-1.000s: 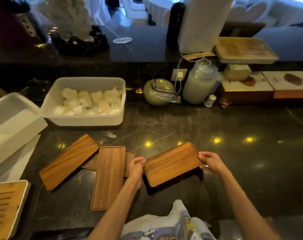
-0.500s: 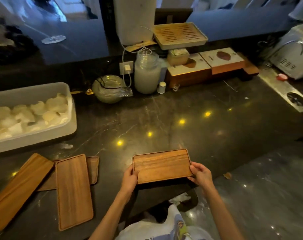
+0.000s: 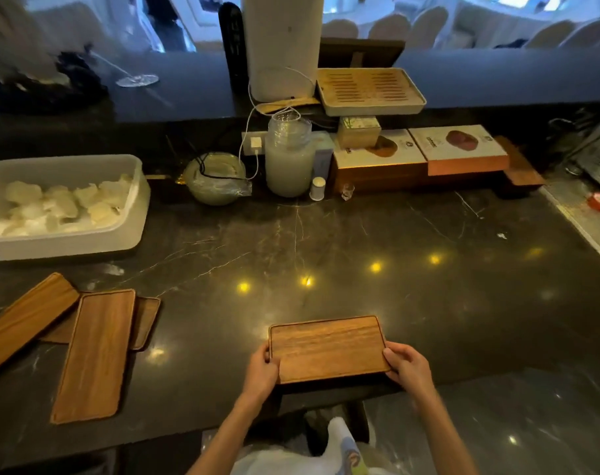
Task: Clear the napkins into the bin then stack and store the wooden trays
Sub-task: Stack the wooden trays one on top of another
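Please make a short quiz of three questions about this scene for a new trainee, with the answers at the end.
1. True or false: both hands hold the same wooden tray, the left hand on one short end and the right hand on the other.
2. How many other wooden trays lie loose at the left of the counter?
A. one
B. three
C. six
3. Fill in: the crumpled napkins lie inside the white ____.

Key
1. True.
2. B: three, overlapping and not yet squared into a stack.
3. Bin.
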Demonstrator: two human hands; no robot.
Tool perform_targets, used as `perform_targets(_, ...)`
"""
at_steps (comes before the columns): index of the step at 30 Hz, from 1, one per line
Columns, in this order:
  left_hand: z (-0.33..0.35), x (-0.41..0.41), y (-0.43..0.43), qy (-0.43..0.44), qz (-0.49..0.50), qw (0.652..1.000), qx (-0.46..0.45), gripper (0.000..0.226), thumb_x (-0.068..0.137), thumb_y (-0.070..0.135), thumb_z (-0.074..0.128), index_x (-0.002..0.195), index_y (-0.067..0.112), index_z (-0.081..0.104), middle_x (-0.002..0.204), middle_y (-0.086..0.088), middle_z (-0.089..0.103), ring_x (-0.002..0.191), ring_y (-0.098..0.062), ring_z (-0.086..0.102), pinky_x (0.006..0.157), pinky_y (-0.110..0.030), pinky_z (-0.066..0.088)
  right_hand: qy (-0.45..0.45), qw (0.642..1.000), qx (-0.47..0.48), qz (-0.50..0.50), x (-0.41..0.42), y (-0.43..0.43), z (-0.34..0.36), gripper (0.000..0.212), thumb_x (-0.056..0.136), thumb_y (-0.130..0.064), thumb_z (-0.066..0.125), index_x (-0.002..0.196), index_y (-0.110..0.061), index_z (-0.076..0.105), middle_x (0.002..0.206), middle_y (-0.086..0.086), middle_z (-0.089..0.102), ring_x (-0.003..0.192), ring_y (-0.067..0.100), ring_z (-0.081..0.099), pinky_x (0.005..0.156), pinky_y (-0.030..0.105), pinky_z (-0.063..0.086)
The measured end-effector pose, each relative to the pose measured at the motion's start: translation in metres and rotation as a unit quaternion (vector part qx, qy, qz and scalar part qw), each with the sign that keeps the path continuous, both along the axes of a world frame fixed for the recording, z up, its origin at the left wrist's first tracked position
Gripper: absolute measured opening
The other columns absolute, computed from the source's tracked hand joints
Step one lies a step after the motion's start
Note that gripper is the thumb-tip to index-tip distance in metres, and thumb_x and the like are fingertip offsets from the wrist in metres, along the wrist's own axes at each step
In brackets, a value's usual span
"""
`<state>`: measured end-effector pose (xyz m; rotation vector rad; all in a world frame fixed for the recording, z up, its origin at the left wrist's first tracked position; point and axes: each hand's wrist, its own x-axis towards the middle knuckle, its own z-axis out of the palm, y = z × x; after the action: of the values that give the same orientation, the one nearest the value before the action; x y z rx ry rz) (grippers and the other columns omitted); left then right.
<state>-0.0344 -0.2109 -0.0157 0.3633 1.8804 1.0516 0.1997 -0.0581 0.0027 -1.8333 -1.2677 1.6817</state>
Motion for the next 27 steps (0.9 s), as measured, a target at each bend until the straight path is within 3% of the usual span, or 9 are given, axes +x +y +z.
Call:
perform_targets(4, 0.006, 0.052, 0.023, 0.022, 0.033, 0.999, -0.014, 0.028, 0.095, 0.010, 0.052, 0.122, 0.016, 0.057, 0.106, 0.004, 0.066, 0.103, -0.015, 0.063, 0.081, -0.023, 0.051, 0.008, 0.997, 0.012, 0.070, 0.039, 0.054, 0.007, 0.023, 0.093, -0.004, 0.058, 0.114, 0.004, 0.061, 0.100, 0.019, 0.062, 0.087, 0.023, 0.059, 0.068, 0.031, 0.050)
perform_targets(8, 0.005, 0.085, 0.048, 0.074, 0.025, 0.997, -0.002, 0.022, 0.092, 0.012, 0.058, 0.110, 0.024, 0.061, 0.097, 0.011, 0.068, 0.100, -0.016, 0.065, 0.072, -0.018, 0.049, 0.023, 0.990, 0.032, 0.135, 0.075, 0.102, 0.010, 0.021, 0.092, -0.003, 0.059, 0.112, 0.003, 0.062, 0.097, 0.016, 0.062, 0.085, 0.021, 0.059, 0.067, 0.031, 0.052)
perform_targets(12, 0.014, 0.116, 0.092, 0.125, 0.043, 0.991, -0.032, 0.029, 0.092, 0.008, 0.056, 0.120, 0.011, 0.062, 0.104, -0.005, 0.069, 0.100, -0.023, 0.065, 0.082, -0.032, 0.052, 0.014, 0.992, 0.036, 0.123, 0.110, 0.122, 0.005, 0.020, 0.091, -0.004, 0.061, 0.110, 0.001, 0.060, 0.092, 0.014, 0.060, 0.080, 0.020, 0.060, 0.071, 0.037, 0.056)
perform_targets(16, 0.009, 0.139, 0.121, 0.144, 0.041, 0.989, -0.011, 0.029, 0.092, 0.006, 0.055, 0.118, 0.012, 0.065, 0.099, 0.001, 0.070, 0.101, -0.020, 0.067, 0.079, -0.025, 0.054, -0.010, 0.991, 0.040, 0.130, 0.134, 0.137, -0.014, 0.020, 0.090, -0.008, 0.063, 0.109, -0.002, 0.062, 0.091, 0.013, 0.064, 0.080, 0.019, 0.063, 0.073, 0.038, 0.057)
perform_targets(19, 0.004, 0.152, 0.126, 0.177, 0.022, 0.984, -0.030, 0.028, 0.091, 0.003, 0.054, 0.114, 0.007, 0.068, 0.104, -0.008, 0.072, 0.102, -0.023, 0.065, 0.089, -0.033, 0.053, -0.044, 0.987, 0.047, 0.145, 0.146, 0.147, -0.021, 0.019, 0.089, -0.008, 0.065, 0.107, -0.003, 0.064, 0.095, 0.019, 0.067, 0.082, 0.026, 0.063, 0.080, 0.043, 0.055)
perform_targets(22, -0.005, 0.158, 0.127, 0.213, -0.022, 0.973, -0.090, 0.028, 0.093, 0.008, 0.052, 0.118, 0.009, 0.066, 0.111, -0.017, 0.065, 0.109, -0.026, 0.058, 0.100, -0.041, 0.046, -0.063, 0.986, 0.051, 0.147, 0.152, 0.153, -0.028, 0.016, 0.087, -0.009, 0.067, 0.103, -0.006, 0.065, 0.089, 0.013, 0.067, 0.081, 0.027, 0.064, 0.081, 0.046, 0.054)
perform_targets(27, -0.019, 0.171, 0.132, 0.231, -0.021, 0.966, -0.118, 0.026, 0.093, 0.008, 0.050, 0.115, 0.009, 0.064, 0.110, -0.013, 0.054, 0.102, -0.024, 0.055, 0.097, -0.036, 0.047, -0.090, 0.980, 0.065, 0.163, 0.157, 0.159, -0.042, 0.010, 0.087, -0.012, 0.067, 0.098, -0.011, 0.068, 0.089, 0.008, 0.071, 0.087, 0.025, 0.068, 0.084, 0.044, 0.057)
